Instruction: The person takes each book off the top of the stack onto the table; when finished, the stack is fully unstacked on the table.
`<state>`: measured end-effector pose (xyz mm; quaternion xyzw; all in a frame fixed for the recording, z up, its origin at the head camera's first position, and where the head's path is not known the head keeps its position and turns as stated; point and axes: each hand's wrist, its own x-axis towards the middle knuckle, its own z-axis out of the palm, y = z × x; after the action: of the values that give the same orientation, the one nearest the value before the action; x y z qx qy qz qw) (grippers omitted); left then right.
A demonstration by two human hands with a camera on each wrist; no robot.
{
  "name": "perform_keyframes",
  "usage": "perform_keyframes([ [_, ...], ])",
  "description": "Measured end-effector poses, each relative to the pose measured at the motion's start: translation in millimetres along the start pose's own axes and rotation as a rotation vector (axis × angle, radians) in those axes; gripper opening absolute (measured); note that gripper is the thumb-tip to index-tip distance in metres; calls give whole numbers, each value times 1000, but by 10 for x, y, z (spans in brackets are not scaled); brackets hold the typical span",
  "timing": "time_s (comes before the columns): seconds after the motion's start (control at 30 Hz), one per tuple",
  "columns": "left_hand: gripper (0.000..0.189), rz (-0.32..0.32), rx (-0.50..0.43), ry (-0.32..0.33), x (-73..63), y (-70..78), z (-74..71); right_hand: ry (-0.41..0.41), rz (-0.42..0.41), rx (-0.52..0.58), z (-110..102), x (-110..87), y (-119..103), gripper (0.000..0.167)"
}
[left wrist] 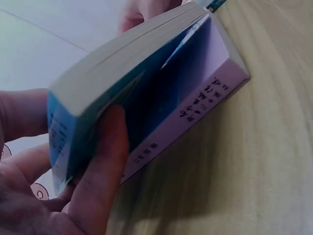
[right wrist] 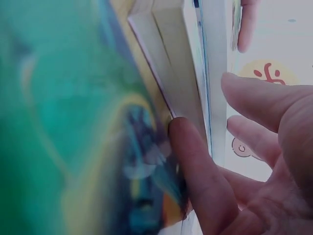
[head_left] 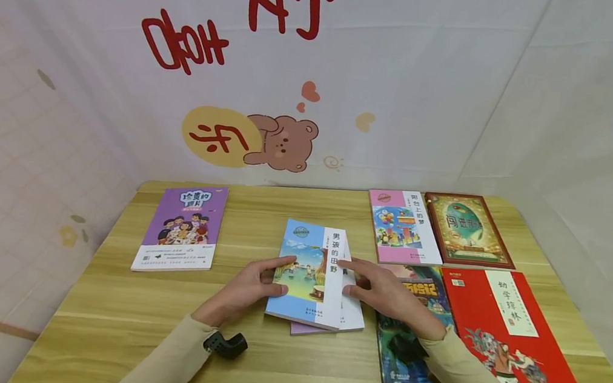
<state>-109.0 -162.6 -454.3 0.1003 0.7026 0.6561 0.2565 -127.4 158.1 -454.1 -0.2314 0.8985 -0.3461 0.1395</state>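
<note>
A blue-and-white paperback book point(head_left: 302, 303) lies over a second paperback with a lilac spine point(left wrist: 195, 107), whose white cover edge point(head_left: 353, 314) sticks out at the right. My left hand point(head_left: 243, 286) pinches the upper book at its left side. In the left wrist view one finger point(left wrist: 110, 142) reaches under its cover, and a wedge-shaped gap shows between the two books. My right hand point(head_left: 385, 289) is at the right side of the pair, its fingers fairly straight. One fingertip point(right wrist: 181, 127) touches the lower book's edge in the right wrist view.
A purple book point(head_left: 183, 229) lies at the left of the wooden table point(head_left: 236, 374). On the right are a pink-and-white book point(head_left: 402, 227), a gold-framed book point(head_left: 467, 230), a large red book point(head_left: 522, 350) and a dark green book point(head_left: 397, 367) under my right forearm. A printed cloth stands behind.
</note>
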Motion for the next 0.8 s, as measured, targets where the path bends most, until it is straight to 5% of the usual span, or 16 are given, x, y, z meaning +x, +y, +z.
perform_keyframes([
  [0.3, 64, 53, -12, 54, -130, -29, 18, -5, 31, -12, -8, 7, -5, 62],
  [0.57, 64, 86, -41, 168, -292, -38, -77, -3, 50, -71, -3, 10, -15, 58],
  [0.8, 66, 194, -22, 192, -391, 28, -219, -2, 33, -92, -1, 15, -4, 56],
])
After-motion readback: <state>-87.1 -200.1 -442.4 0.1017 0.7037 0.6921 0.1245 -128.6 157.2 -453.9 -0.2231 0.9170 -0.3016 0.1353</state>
